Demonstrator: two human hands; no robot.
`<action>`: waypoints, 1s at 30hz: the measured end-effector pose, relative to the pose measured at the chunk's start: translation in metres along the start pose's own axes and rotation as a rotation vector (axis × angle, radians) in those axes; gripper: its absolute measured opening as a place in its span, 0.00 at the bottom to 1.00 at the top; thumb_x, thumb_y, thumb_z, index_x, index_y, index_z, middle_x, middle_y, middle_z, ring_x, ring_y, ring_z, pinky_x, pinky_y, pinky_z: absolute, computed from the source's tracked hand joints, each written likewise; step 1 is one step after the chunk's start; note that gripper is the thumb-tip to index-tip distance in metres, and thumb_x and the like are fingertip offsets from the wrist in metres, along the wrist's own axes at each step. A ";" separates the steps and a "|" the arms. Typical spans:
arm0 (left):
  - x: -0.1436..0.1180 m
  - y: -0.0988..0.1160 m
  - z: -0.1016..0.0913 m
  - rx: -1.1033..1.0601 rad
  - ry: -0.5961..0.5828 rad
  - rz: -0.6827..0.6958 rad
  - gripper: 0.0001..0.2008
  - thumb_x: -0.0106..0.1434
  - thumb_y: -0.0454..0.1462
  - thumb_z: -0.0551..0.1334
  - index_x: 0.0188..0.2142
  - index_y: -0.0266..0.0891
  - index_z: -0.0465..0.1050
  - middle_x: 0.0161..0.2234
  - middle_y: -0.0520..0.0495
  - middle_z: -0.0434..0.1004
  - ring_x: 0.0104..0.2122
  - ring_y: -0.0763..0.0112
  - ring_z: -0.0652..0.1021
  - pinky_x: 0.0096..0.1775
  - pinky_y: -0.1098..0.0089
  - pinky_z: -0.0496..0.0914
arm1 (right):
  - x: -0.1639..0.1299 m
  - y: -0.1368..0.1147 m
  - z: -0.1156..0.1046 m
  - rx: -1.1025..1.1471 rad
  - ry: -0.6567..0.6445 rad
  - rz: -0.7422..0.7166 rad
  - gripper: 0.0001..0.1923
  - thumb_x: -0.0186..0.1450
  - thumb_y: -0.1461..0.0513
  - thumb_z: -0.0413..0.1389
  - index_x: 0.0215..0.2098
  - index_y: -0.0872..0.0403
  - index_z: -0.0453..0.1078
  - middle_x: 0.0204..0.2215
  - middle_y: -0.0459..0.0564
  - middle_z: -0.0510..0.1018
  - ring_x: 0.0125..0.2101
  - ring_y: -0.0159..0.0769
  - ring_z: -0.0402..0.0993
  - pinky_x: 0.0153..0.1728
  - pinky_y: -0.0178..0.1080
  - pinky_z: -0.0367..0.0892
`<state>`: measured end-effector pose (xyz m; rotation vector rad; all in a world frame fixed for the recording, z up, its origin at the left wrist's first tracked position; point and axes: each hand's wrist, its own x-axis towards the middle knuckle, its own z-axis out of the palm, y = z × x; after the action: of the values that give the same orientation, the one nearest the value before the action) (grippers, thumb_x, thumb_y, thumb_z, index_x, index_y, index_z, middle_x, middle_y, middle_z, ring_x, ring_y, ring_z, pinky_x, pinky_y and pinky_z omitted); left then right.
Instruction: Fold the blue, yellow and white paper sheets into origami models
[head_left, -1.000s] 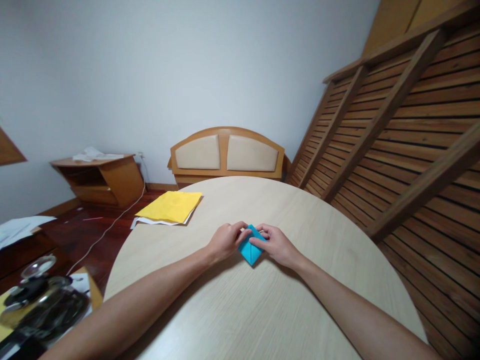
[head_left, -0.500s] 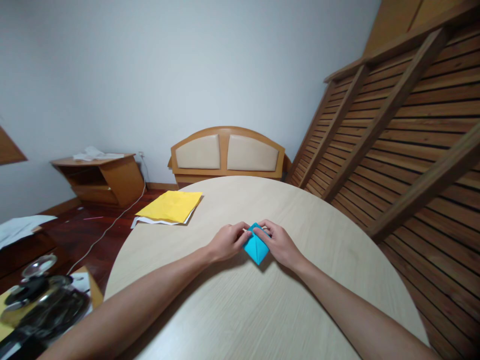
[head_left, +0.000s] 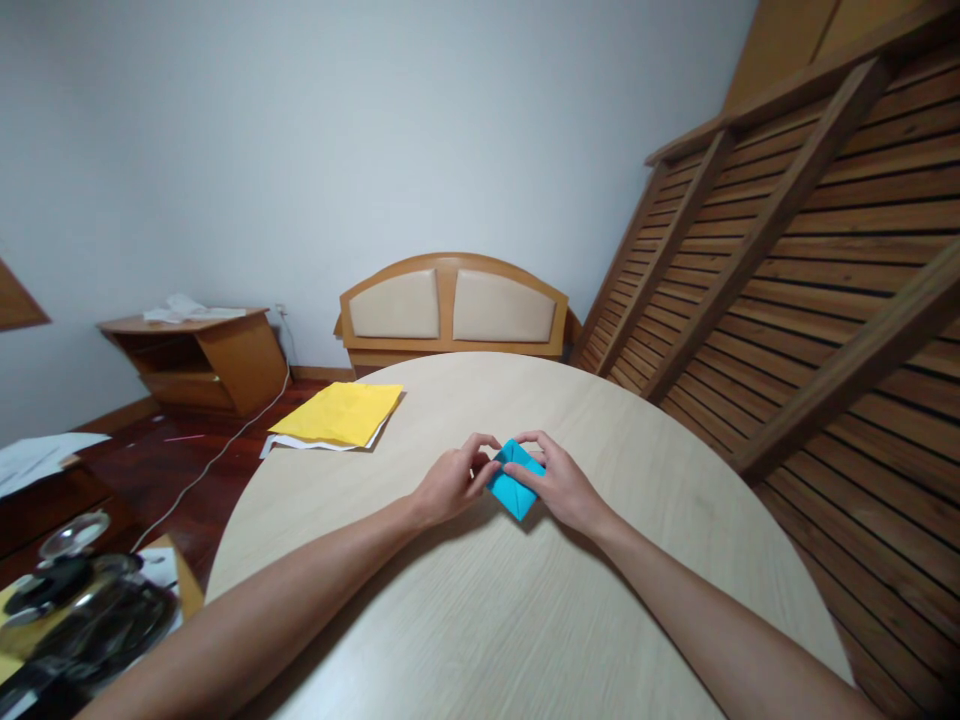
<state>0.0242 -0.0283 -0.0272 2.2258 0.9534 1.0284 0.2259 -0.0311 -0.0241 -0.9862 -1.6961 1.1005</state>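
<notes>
"Did we shift the blue folded paper (head_left: 517, 497)?"

"Yes, rightward and slightly away from us, turning it a little."

"And our fingers (head_left: 537, 437)?"

"We arched the left hand's (head_left: 450, 487) and right hand's (head_left: 568, 490) higher, by its far corner."

The head camera is looking forward and down from behind the grip on the blue paper (head_left: 516, 496), facing the wall (head_left: 450, 130) beyond.

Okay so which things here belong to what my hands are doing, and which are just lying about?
Part of the work:
blue folded paper, held by the left hand and right hand
table, beneath both hands

Seemingly just lying about:
yellow paper, untouched
white papers on the cabinet
white cable
</notes>
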 end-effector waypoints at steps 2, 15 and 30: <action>0.000 0.000 0.000 -0.015 0.030 -0.002 0.14 0.71 0.42 0.53 0.53 0.39 0.60 0.25 0.55 0.72 0.21 0.76 0.69 0.27 0.75 0.61 | 0.000 0.002 0.001 0.013 0.016 0.011 0.25 0.62 0.48 0.60 0.50 0.51 0.61 0.29 0.46 0.76 0.27 0.36 0.73 0.25 0.36 0.67; 0.007 -0.002 -0.005 -0.160 0.014 -0.090 0.18 0.69 0.46 0.56 0.42 0.34 0.76 0.32 0.45 0.78 0.28 0.71 0.74 0.33 0.71 0.67 | 0.003 -0.003 -0.006 -0.114 0.069 -0.073 0.17 0.64 0.48 0.58 0.34 0.54 0.69 0.31 0.47 0.74 0.30 0.34 0.69 0.31 0.36 0.64; 0.013 -0.012 -0.009 -0.458 0.069 -0.252 0.26 0.61 0.54 0.62 0.44 0.33 0.75 0.34 0.44 0.75 0.29 0.72 0.72 0.26 0.74 0.67 | -0.001 -0.009 -0.016 -0.080 -0.083 -0.127 0.17 0.59 0.55 0.64 0.44 0.53 0.75 0.48 0.53 0.74 0.39 0.37 0.73 0.37 0.39 0.70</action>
<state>0.0182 -0.0095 -0.0243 1.6622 0.8928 1.0829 0.2403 -0.0306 -0.0125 -0.8799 -1.8552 1.0096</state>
